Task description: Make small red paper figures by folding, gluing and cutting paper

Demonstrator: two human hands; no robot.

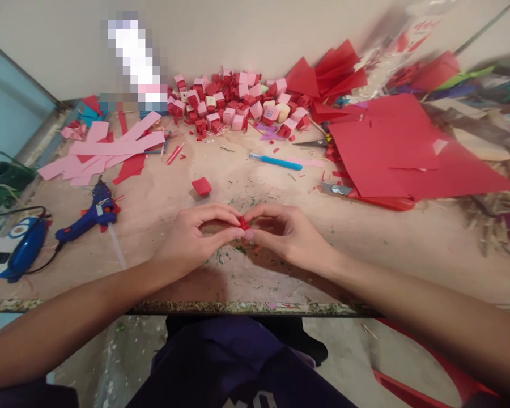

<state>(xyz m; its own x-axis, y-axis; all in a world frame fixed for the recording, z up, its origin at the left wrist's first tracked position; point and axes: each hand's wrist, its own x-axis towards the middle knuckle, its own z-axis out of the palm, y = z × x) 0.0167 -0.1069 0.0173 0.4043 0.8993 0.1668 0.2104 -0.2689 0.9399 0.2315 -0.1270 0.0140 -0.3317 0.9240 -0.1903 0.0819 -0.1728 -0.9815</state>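
Between the fingertips of both hands is a small folded red paper piece [244, 223], mostly covered by the fingers. My left hand [198, 229] pinches it from the left, thumb below and forefinger above. From the right, my right hand [283, 229] pinches the same piece in a like grip. Just beyond my left hand, a small red paper piece [202, 186] lies alone on the wooden table [153, 198]. Green specks are scattered on the wood under and around my hands.
Behind lies a heap of small pink and red paper cubes [238, 102]. Pink strips [114, 148] and a blue glue gun [89, 218] are at left. A blue pen-shaped tool [276, 162], scissors [312, 143], a red-handled cutter [369, 197] and red sheets [403, 147] lie beyond and right.
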